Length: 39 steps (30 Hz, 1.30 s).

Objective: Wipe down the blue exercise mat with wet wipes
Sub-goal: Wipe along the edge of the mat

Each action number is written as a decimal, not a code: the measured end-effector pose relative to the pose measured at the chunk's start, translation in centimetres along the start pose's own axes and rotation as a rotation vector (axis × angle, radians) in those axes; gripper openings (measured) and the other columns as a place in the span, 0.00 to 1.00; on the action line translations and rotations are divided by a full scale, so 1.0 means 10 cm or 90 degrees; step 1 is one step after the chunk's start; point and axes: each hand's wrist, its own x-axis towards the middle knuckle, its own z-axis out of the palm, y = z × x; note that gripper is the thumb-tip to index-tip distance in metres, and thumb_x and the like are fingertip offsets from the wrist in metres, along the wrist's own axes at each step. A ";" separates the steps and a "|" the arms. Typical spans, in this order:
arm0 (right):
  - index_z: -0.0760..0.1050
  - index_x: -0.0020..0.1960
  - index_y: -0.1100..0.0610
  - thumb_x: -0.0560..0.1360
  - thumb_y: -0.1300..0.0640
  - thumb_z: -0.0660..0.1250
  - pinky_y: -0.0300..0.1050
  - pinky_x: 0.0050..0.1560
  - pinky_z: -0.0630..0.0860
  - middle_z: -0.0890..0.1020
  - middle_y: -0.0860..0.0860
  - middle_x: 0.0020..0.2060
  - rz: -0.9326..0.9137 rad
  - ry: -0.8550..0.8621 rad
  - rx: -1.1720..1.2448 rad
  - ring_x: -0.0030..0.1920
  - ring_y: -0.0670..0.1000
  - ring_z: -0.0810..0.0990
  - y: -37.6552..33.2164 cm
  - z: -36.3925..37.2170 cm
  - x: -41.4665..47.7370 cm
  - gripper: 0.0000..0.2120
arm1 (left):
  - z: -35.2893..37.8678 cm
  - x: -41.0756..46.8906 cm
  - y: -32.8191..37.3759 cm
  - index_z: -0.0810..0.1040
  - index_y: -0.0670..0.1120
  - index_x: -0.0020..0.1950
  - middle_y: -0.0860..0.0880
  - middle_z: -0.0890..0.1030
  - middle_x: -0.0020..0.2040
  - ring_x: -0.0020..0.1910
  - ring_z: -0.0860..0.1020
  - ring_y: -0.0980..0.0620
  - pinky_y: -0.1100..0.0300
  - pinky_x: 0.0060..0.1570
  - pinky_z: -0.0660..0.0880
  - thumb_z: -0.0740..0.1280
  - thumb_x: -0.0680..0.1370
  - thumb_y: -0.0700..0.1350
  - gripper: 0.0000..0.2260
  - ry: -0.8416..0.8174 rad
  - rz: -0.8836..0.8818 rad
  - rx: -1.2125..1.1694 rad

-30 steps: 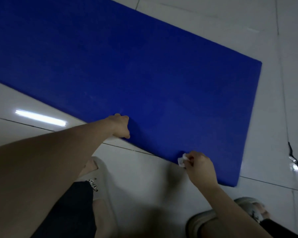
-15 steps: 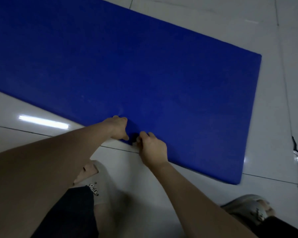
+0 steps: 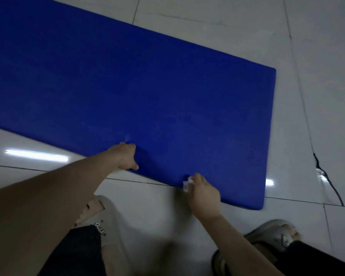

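Observation:
The blue exercise mat lies flat on the tiled floor, running from the upper left to a corner at the lower right. My left hand grips the mat's near edge, fingers on top and thumb at the edge. My right hand holds a small crumpled white wet wipe against the same near edge, a little to the right of the left hand.
Glossy white floor tiles surround the mat. My two feet in grey slippers, left slipper and right slipper, stand just in front of the mat. A dark crack or cable runs across the floor at the right.
My right hand with the wipe slid left along the near edge up to my left hand, then back right to its present spot. My left hand kept its grip.

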 end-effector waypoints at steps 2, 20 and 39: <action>0.69 0.58 0.55 0.83 0.50 0.58 0.47 0.38 0.69 0.80 0.51 0.52 -0.035 -0.051 -0.004 0.47 0.55 0.81 -0.36 0.07 0.20 0.10 | -0.01 0.01 -0.01 0.68 0.48 0.55 0.47 0.70 0.58 0.50 0.74 0.49 0.55 0.50 0.75 0.72 0.76 0.56 0.19 0.004 -0.003 0.007; 0.71 0.43 0.52 0.75 0.47 0.57 0.41 0.24 0.61 0.77 0.47 0.31 -0.073 0.044 -0.020 0.25 0.51 0.75 0.66 -0.06 -0.29 0.09 | 0.02 0.05 -0.01 0.70 0.48 0.58 0.47 0.71 0.58 0.53 0.75 0.48 0.53 0.55 0.78 0.73 0.75 0.57 0.20 0.009 0.003 0.004; 0.73 0.54 0.55 0.81 0.48 0.62 0.46 0.36 0.66 0.83 0.53 0.46 0.017 -0.033 0.007 0.42 0.59 0.82 0.51 -0.27 -0.12 0.10 | 0.04 0.01 -0.03 0.70 0.48 0.57 0.48 0.70 0.58 0.51 0.75 0.49 0.55 0.49 0.76 0.74 0.75 0.56 0.20 0.012 -0.004 -0.039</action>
